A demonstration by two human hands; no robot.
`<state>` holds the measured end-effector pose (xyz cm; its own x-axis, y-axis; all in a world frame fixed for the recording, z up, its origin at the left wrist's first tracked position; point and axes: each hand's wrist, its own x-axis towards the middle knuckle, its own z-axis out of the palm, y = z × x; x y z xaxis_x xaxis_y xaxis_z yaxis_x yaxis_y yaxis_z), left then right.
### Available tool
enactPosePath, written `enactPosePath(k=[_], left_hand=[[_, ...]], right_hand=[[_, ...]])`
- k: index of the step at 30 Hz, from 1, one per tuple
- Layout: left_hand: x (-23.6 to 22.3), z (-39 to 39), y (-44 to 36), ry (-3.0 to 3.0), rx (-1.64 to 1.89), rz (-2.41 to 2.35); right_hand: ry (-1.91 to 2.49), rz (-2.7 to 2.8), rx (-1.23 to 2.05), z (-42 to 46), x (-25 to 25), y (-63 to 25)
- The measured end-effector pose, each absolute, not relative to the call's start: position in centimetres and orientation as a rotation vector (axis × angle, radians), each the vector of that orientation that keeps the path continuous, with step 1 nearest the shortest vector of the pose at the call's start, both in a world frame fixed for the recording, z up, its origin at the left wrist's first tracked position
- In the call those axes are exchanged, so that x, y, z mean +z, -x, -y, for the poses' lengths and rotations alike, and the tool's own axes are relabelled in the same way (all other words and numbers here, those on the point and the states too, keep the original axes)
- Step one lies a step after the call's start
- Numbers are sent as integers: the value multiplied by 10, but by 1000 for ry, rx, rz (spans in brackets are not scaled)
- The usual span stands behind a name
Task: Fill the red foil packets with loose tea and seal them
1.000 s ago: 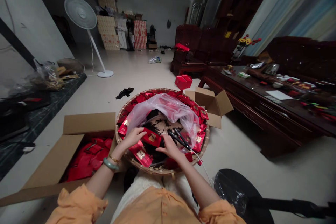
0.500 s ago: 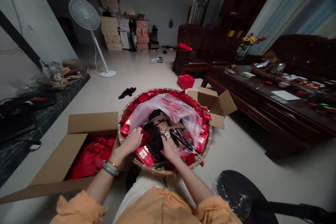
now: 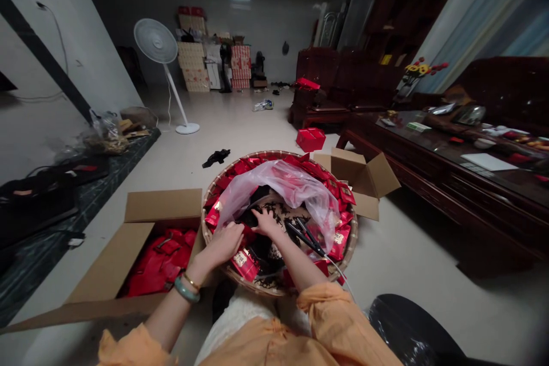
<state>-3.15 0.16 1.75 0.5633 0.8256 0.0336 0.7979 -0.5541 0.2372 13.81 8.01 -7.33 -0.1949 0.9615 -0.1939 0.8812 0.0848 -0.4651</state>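
A round woven bamboo basket [image 3: 352, 240] stands before my lap, lined with red foil packets [image 3: 245, 265]. Inside it a translucent plastic bag [image 3: 274, 174] lies spread, with dark, twisted dry tea leaves [image 3: 261, 249] in its mouth. My left hand [image 3: 229, 242] is closed at the basket's near left, pinching a red packet that the fingers partly hide. Beside it, my right hand [image 3: 266, 224] reaches over the leaves with fingers apart, nothing visible in them. A black tong-shaped tool [image 3: 305, 237] with a white cord rests on the leaves at the right.
An open carton [image 3: 160, 206] full of red packets sits on the left; another open carton [image 3: 366, 174] is behind the basket at right. A black round stool [image 3: 412, 326] stands at lower right. Beyond are a white fan [image 3: 175, 86] and a dark wooden table [image 3: 429, 154].
My right hand has moved away from me and slightly left, from the near part of the leaves to farther in. My left hand keeps its pinch. The whole view has shifted a little.
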Motion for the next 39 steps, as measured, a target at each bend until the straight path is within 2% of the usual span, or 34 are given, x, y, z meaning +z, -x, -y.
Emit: enactPosePath(k=[7, 13, 22, 26, 30, 34, 39], left_hand=[[11, 2, 30, -2718, 75, -1431], [18, 0, 30, -2774, 173, -1256], [5, -3, 25, -2655, 302, -1461], [11, -4, 16, -2674, 380, -1336], [21, -6, 1, -2746, 483, -1181], [18, -10, -9, -2786, 439, -1156], [11, -16, -14, -2824, 415, -1122]], right_hand=[[1755, 2202, 753, -75, -75, -136], [1619, 2005, 906, -65, -78, -143], [1449, 1240, 1257, -66, -83, -171], [1294, 887, 1449, -57, -80, -189], [1114, 685, 1582, -48, -64, -202], [792, 304, 1754, -40, -43, -205], [654, 108, 1786, -34, -19, -202]])
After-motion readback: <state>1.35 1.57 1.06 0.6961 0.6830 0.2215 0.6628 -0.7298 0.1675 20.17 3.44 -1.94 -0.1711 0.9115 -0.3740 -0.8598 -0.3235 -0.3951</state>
